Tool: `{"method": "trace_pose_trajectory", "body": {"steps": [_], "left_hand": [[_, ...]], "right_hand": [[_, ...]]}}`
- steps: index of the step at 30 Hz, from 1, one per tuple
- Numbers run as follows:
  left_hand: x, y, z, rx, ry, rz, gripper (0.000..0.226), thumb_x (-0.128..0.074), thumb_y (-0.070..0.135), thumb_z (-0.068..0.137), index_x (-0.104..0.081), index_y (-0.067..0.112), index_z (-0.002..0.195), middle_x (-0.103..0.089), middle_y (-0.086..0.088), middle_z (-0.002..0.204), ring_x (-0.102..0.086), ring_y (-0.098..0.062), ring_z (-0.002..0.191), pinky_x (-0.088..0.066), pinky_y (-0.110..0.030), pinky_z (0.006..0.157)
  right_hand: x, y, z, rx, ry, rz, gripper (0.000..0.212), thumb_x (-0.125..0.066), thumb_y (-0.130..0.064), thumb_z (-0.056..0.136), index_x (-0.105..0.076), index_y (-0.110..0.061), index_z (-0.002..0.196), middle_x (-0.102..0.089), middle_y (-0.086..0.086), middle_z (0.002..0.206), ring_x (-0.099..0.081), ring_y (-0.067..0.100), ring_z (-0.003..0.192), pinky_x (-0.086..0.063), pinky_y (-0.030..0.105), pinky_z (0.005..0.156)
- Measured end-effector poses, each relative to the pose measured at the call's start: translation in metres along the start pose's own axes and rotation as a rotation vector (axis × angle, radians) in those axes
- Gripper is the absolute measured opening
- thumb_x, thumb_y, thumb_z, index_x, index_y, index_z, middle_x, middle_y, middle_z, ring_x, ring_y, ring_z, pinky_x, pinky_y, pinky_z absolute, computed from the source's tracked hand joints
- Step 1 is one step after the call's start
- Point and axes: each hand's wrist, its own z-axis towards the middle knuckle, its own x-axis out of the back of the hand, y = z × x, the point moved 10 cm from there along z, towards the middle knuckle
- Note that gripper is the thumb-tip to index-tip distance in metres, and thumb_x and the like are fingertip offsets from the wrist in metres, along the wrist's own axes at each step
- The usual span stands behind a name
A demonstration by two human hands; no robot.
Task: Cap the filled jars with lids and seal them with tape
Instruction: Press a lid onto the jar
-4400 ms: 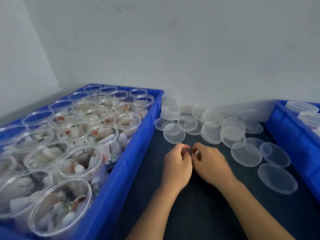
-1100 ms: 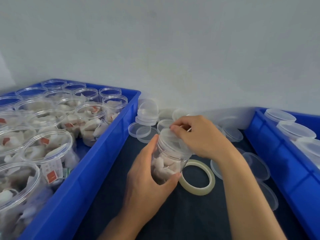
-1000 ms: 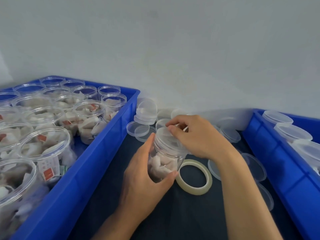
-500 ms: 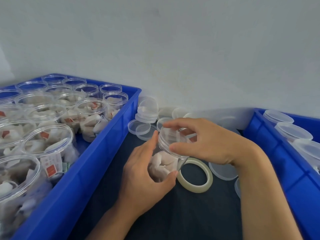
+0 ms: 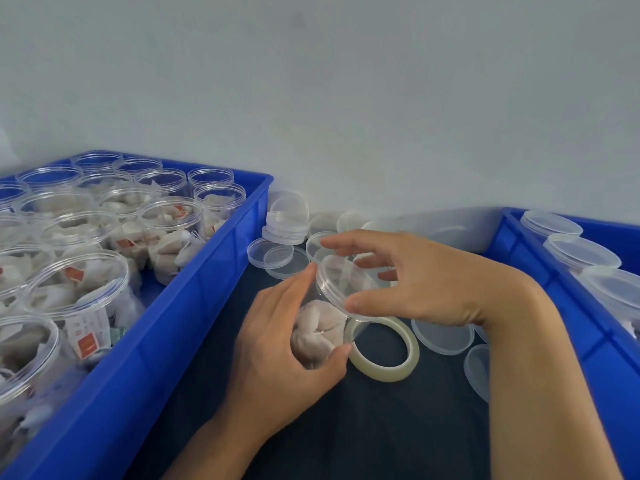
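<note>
A clear jar (image 5: pixel 320 332) filled with white sachets stands tilted to the right on the dark mat. My left hand (image 5: pixel 280 344) wraps round its body from the left. A clear lid (image 5: pixel 341 284) sits on the jar's mouth. My right hand (image 5: pixel 426 278) holds the lid's rim, thumb on the near edge and fingers spread over the far edge. A roll of clear tape (image 5: pixel 382 348) lies flat on the mat just right of the jar, partly behind it.
A blue crate (image 5: pixel 194 306) on the left holds several open filled jars. Another blue crate (image 5: pixel 561 306) on the right holds capped jars. Loose clear lids (image 5: pixel 280 259) lie and stack along the wall and beside my right wrist (image 5: pixel 441 336). A white wall rises behind.
Since 4.4 s ago a filled jar and the tape roll have come onto the mat. In the last second my right hand shifted from pressing the lid's top to gripping its rim; the jar tilted right.
</note>
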Motion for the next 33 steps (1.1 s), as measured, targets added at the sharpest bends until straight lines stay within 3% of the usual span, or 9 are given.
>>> {"method": "trace_pose_trajectory", "body": {"steps": [4, 8, 11, 17, 21, 24, 28, 30, 33], "left_hand": [[0.0, 0.0, 0.0, 0.001, -0.011, -0.001, 0.095, -0.082, 0.044, 0.075, -0.048, 0.019, 0.159, -0.06, 0.015, 0.141, -0.059, -0.017, 0.132, -0.056, -0.04, 0.101], [-0.001, 0.005, 0.0, -0.048, -0.013, 0.023, 0.093, -0.083, 0.044, 0.074, -0.05, 0.018, 0.158, -0.06, 0.016, 0.144, -0.059, -0.016, 0.133, -0.056, -0.042, 0.101], [-0.001, 0.001, 0.0, -0.021, -0.016, 0.013, 0.093, -0.082, 0.045, 0.075, -0.049, 0.021, 0.159, -0.059, 0.017, 0.145, -0.058, -0.015, 0.135, -0.056, -0.041, 0.102], [-0.001, 0.003, 0.001, -0.033, -0.008, 0.01, 0.091, -0.083, 0.043, 0.076, -0.049, 0.024, 0.159, -0.058, 0.021, 0.146, -0.058, -0.016, 0.134, -0.056, -0.041, 0.102], [-0.001, 0.0, -0.001, -0.014, -0.006, 0.0, 0.093, -0.088, 0.041, 0.076, -0.049, 0.023, 0.159, -0.06, 0.018, 0.143, -0.06, -0.018, 0.132, -0.057, -0.042, 0.098], [0.0, 0.001, 0.0, -0.009, -0.002, 0.005, 0.093, -0.084, 0.045, 0.076, -0.048, 0.024, 0.159, -0.06, 0.018, 0.143, -0.06, -0.018, 0.131, -0.057, -0.038, 0.099], [-0.002, 0.007, 0.0, -0.056, -0.013, 0.032, 0.09, -0.085, 0.043, 0.075, -0.051, 0.023, 0.156, -0.059, 0.019, 0.145, -0.06, -0.017, 0.131, -0.057, -0.044, 0.1], [-0.004, 0.008, 0.0, -0.065, -0.027, 0.027, 0.09, -0.086, 0.043, 0.076, -0.051, 0.021, 0.156, -0.059, 0.018, 0.146, -0.06, -0.018, 0.133, -0.056, -0.044, 0.101], [-0.004, 0.005, 0.0, -0.028, -0.039, -0.01, 0.093, -0.086, 0.045, 0.078, -0.047, 0.027, 0.16, -0.058, 0.019, 0.146, -0.059, -0.018, 0.135, -0.056, -0.038, 0.102]], "right_hand": [[0.003, 0.002, 0.002, -0.089, 0.049, -0.05, 0.065, -0.071, -0.068, 0.083, -0.047, -0.06, 0.143, -0.056, -0.031, 0.131, -0.059, -0.002, 0.116, -0.049, 0.036, 0.108], [0.01, 0.017, 0.0, -0.277, 0.114, -0.129, 0.07, -0.041, -0.088, 0.084, -0.06, -0.039, 0.131, -0.072, -0.014, 0.102, -0.072, 0.007, 0.086, -0.057, 0.038, 0.09], [0.018, 0.021, -0.009, -0.327, 0.141, -0.126, 0.077, -0.03, -0.091, 0.081, -0.063, -0.038, 0.126, -0.073, -0.011, 0.11, -0.072, 0.014, 0.097, -0.055, 0.043, 0.096], [0.016, -0.002, -0.019, -0.136, 0.083, -0.13, 0.087, -0.068, -0.083, 0.066, -0.03, -0.072, 0.143, -0.045, -0.038, 0.146, -0.051, -0.004, 0.128, -0.045, 0.034, 0.108], [-0.003, -0.007, -0.011, -0.063, -0.037, -0.126, 0.091, -0.08, -0.056, 0.079, -0.025, -0.069, 0.15, -0.034, -0.049, 0.142, -0.039, -0.018, 0.128, -0.037, 0.008, 0.088], [-0.003, -0.004, -0.004, -0.11, 0.001, -0.132, 0.085, -0.077, -0.062, 0.079, -0.032, -0.062, 0.151, -0.043, -0.036, 0.148, -0.051, -0.007, 0.125, -0.041, 0.021, 0.095], [0.003, 0.01, -0.001, -0.289, 0.101, -0.155, 0.089, -0.05, -0.095, 0.073, -0.043, -0.048, 0.148, -0.056, -0.022, 0.109, -0.06, 0.008, 0.099, -0.046, 0.032, 0.081], [0.006, 0.014, -0.001, -0.35, 0.131, -0.16, 0.091, -0.03, -0.096, 0.079, -0.051, -0.037, 0.144, -0.059, -0.015, 0.093, -0.062, 0.012, 0.088, -0.048, 0.036, 0.08], [0.01, 0.012, -0.005, -0.339, 0.147, -0.149, 0.094, -0.031, -0.098, 0.075, -0.046, -0.043, 0.149, -0.063, -0.012, 0.131, -0.061, 0.017, 0.117, -0.048, 0.041, 0.099]]}}
